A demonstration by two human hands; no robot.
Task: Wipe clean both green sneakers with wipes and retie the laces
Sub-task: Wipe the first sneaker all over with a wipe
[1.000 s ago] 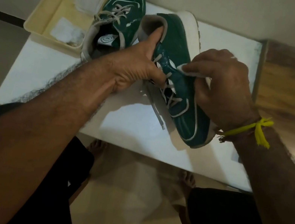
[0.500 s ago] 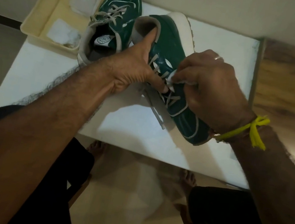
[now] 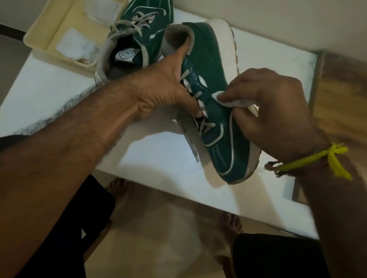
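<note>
A green sneaker [image 3: 213, 75] with a white sole lies tilted on its side over the white table [image 3: 167, 170], toe towards me. My left hand [image 3: 164, 86] grips it at the collar, thumb inside the opening, fingers at the laces. My right hand [image 3: 273, 110] presses a white wipe [image 3: 229, 100] against the sneaker's green side, next to the laces. Its loose lace ends hang down to the table. The second green sneaker [image 3: 139, 35] stands upright at the back, laces loosely crossed, toe pointing away.
A cream tray [image 3: 59, 19] at the table's back left holds crumpled white wipes [image 3: 78, 48]. A wooden surface [image 3: 364, 109] adjoins the table on the right. My knees and bare feet are below the table's near edge.
My right hand has slid the wipe from the laces out to the sneaker's side. The sneaker has shifted slightly in my left hand's grip.
</note>
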